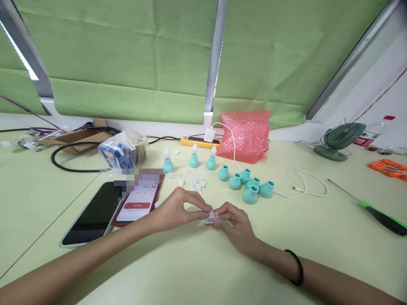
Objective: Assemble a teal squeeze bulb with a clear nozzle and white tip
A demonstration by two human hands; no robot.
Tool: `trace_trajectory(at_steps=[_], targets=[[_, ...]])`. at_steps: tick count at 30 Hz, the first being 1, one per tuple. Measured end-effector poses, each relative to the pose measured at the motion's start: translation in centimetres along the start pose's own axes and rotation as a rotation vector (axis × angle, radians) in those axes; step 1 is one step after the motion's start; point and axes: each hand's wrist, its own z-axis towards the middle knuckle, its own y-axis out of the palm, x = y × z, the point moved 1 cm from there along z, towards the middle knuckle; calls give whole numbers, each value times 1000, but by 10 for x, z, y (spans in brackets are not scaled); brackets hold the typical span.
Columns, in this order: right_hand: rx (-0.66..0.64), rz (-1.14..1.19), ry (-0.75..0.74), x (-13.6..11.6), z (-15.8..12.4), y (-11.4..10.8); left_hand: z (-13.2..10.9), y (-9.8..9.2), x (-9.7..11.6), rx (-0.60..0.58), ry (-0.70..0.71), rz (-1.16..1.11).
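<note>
Head view: both hands (210, 216) half-hide a small clear piece (211, 218).

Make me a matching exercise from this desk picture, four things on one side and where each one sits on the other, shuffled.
Things:
1. pink bubble wrap bag
2. green-handled screwdriver
3. small clear plastic part
4. dark-screened phone

Places:
A. pinched between the fingertips of the left hand and the right hand
B. lying flat at the left, beside the red-cased phone
C. at the back, against the green blind
D. on the table at the far right

Pairs: 1-C, 2-D, 3-A, 4-B
</note>
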Motion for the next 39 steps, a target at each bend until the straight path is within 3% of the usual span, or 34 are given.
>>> trace_trajectory(at_steps=[7, 14, 26, 30, 34, 36, 39], targets=[[13, 12, 15, 2, 0, 1, -1, -1, 2, -3, 67, 50], [14, -62, -19, 2, 0, -1, -2, 1, 7, 3, 192, 243], [31, -81, -21, 0, 0, 0, -4, 3, 8, -36, 196, 335], [26, -77, -31, -1, 0, 0, -3, 2, 10, -4, 133, 252], [23, -97, -66, -3, 0, 1, -1, 0, 8, 44, -91, 97], [24, -126, -108, -3, 0, 1, 1, -1, 4, -7, -183, 1], [33, -168, -172, -3, 1, 0, 2, 0, -3, -130, -212, -116]])
